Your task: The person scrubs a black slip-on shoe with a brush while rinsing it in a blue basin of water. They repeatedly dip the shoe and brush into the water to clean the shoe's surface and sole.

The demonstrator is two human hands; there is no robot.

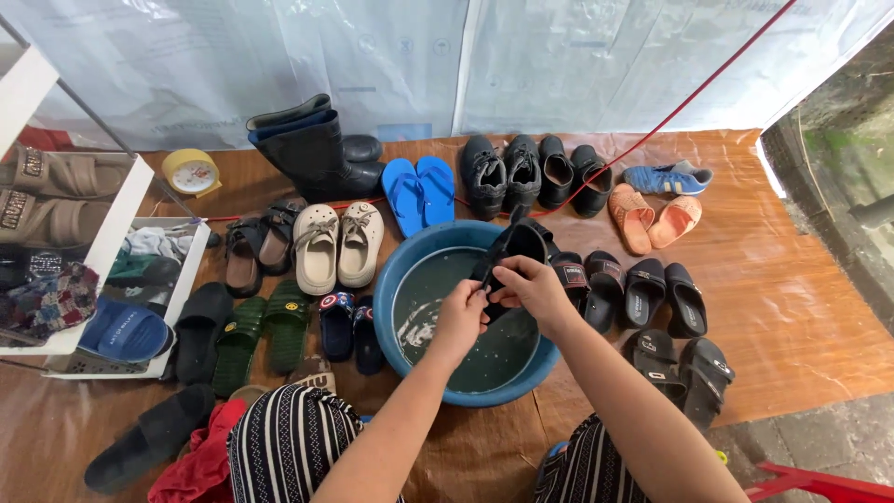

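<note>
Both hands met over a blue basin [391,279] of dark water, and between them they gripped a black sandal [510,247], held upright above the water. The left hand [460,317] was closed around the sandal's lower edge; whether it also held a brush or cloth could not be made out, since the fingers hid that spot. The right hand [533,291] was curled tight over the sandal's side, covering much of its strap. The sandal's upper end overlapped the basin's far rim, so its outline blurred into the black slides [643,293] lying just right of the right hand. Left of the left hand lay the cream shoes [335,244] and green slippers [263,328], close to the basin. Beyond the hands stood blue flip-flops [419,194] and black boots [312,149]. Bare brown floor [792,307] lay open far to the right. The striped knees [289,442] were cut off by the bottom edge.
</note>
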